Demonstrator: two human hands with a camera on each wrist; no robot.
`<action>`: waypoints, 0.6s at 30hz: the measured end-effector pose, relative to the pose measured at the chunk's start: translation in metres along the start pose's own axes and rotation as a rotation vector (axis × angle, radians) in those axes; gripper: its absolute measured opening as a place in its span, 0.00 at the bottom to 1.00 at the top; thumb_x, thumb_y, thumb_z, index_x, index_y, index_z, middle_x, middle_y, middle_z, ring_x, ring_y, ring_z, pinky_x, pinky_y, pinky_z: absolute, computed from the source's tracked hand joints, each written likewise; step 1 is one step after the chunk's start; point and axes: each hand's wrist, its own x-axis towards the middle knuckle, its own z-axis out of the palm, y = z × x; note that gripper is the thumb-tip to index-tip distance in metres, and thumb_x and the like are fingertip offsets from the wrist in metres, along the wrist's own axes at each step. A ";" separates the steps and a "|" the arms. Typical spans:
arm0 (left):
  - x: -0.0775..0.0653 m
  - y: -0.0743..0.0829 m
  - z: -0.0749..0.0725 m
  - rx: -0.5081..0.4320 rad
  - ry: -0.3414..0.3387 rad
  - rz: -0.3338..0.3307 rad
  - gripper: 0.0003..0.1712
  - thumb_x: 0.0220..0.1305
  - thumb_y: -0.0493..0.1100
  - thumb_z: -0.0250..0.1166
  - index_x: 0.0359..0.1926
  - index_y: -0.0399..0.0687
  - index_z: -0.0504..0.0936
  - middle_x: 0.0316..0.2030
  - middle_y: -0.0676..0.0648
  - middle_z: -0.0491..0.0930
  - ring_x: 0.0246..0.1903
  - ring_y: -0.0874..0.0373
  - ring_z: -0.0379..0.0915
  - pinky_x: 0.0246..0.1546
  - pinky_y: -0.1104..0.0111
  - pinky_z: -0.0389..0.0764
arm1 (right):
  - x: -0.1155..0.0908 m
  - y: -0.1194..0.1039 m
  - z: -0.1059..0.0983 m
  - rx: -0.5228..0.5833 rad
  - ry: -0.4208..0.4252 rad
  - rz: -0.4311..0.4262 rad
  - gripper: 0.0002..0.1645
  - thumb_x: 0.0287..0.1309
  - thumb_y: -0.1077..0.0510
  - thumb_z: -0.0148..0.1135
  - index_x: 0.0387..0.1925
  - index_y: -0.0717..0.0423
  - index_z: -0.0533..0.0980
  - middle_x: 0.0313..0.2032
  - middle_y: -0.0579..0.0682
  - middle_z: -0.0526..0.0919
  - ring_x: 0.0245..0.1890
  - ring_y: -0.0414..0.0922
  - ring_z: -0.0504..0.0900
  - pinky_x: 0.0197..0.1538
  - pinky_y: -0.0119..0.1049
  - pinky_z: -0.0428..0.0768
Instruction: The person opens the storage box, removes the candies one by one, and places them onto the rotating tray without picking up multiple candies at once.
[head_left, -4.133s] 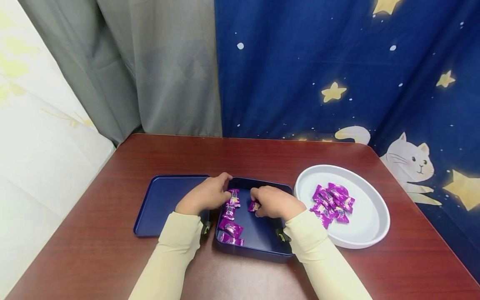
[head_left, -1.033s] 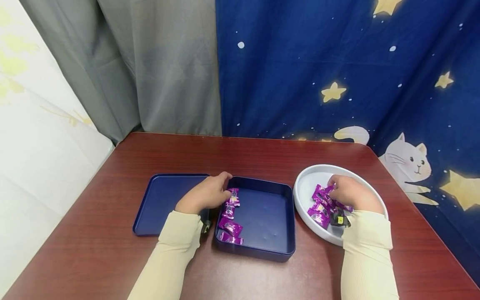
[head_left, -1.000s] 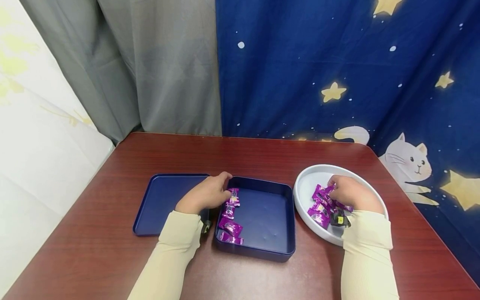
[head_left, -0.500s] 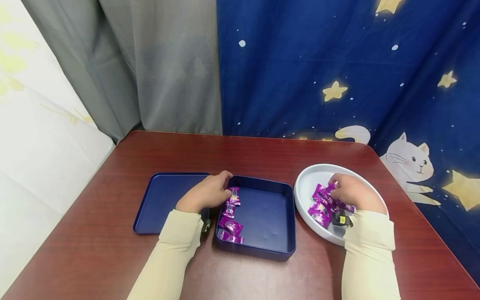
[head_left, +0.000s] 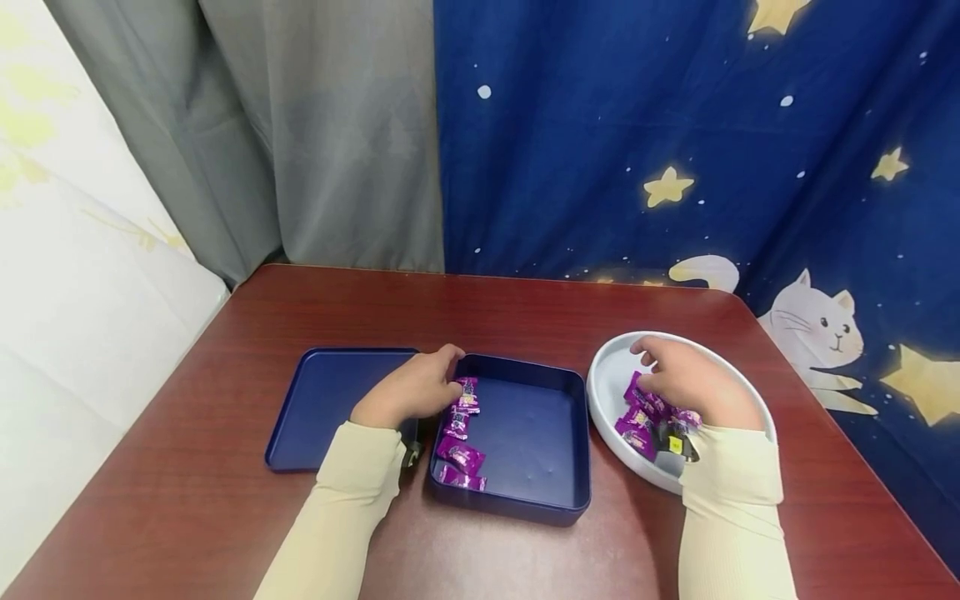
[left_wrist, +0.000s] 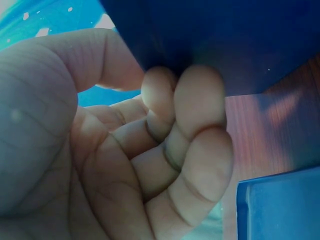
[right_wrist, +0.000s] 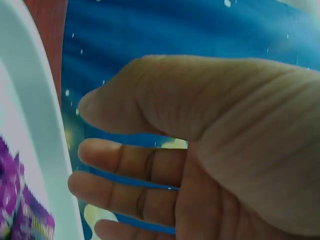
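My left hand (head_left: 408,387) grips the left wall of a deep navy box (head_left: 532,446), thumb over the rim. In the left wrist view its fingers (left_wrist: 200,105) curl against the outside of the wall. Purple wrapped candies (head_left: 461,456) lie in a column along the box's left side, the top one partly behind the thumb. Over a round white tray (head_left: 617,367) hangs my right hand (head_left: 693,383), thumb and fingers apart with nothing between them. Beneath it is a pile of purple candies (head_left: 636,433), partly hidden by the hand and a black wrist camera (head_left: 675,444).
A shallow navy lid (head_left: 330,408) lies left of the box, partly under the left forearm. Box and white tray stand almost side by side on the reddish wooden table (head_left: 510,317). Grey and blue curtains (head_left: 555,150) hang behind its far edge.
My right hand has gone from the box, where it held a candy, to the white tray. In the last half second it has lifted off the pile, fingers spreading. My left hand stays put.
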 end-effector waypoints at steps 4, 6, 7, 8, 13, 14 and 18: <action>-0.002 -0.001 0.000 0.004 0.004 -0.001 0.29 0.60 0.44 0.59 0.62 0.44 0.66 0.45 0.44 0.77 0.38 0.55 0.71 0.46 0.55 0.77 | 0.005 -0.015 0.004 0.002 0.008 -0.082 0.22 0.49 0.63 0.59 0.49 0.64 0.73 0.41 0.63 0.80 0.39 0.54 0.77 0.47 0.55 0.76; -0.002 0.000 0.001 0.005 0.006 -0.003 0.29 0.60 0.44 0.59 0.62 0.44 0.66 0.44 0.44 0.77 0.38 0.55 0.71 0.46 0.55 0.77 | 0.007 -0.021 0.006 0.002 0.008 -0.110 0.23 0.49 0.63 0.59 0.50 0.64 0.73 0.41 0.62 0.80 0.40 0.54 0.77 0.47 0.55 0.75; -0.002 0.000 0.000 0.006 0.007 -0.004 0.29 0.60 0.44 0.59 0.62 0.44 0.66 0.43 0.44 0.77 0.37 0.55 0.71 0.46 0.55 0.77 | 0.009 -0.025 0.007 -0.002 0.007 -0.123 0.23 0.49 0.63 0.59 0.50 0.64 0.73 0.41 0.62 0.80 0.40 0.54 0.77 0.47 0.55 0.75; -0.002 0.000 0.000 0.006 0.006 -0.006 0.29 0.60 0.44 0.59 0.62 0.44 0.66 0.43 0.44 0.77 0.37 0.55 0.71 0.46 0.55 0.77 | 0.011 -0.028 0.008 0.000 0.006 -0.136 0.23 0.49 0.63 0.59 0.50 0.64 0.73 0.40 0.62 0.80 0.40 0.55 0.77 0.47 0.54 0.75; -0.002 0.001 0.000 0.004 -0.003 -0.004 0.29 0.60 0.44 0.59 0.62 0.44 0.66 0.42 0.45 0.77 0.37 0.55 0.71 0.46 0.55 0.77 | 0.018 -0.048 0.013 0.018 -0.006 -0.193 0.21 0.51 0.63 0.59 0.49 0.61 0.73 0.43 0.60 0.80 0.42 0.53 0.77 0.48 0.53 0.76; -0.002 0.000 0.000 0.006 -0.005 -0.006 0.29 0.60 0.43 0.59 0.62 0.44 0.67 0.43 0.45 0.77 0.38 0.55 0.71 0.47 0.55 0.77 | 0.019 -0.053 0.015 0.019 -0.010 -0.213 0.21 0.51 0.63 0.60 0.50 0.61 0.73 0.44 0.59 0.80 0.43 0.53 0.77 0.49 0.53 0.75; -0.003 0.000 -0.001 0.007 -0.015 -0.003 0.29 0.60 0.42 0.59 0.63 0.44 0.67 0.45 0.44 0.77 0.39 0.55 0.71 0.49 0.54 0.77 | 0.026 -0.074 0.025 -0.017 -0.030 -0.290 0.21 0.51 0.62 0.62 0.49 0.61 0.74 0.45 0.57 0.80 0.44 0.50 0.76 0.52 0.51 0.75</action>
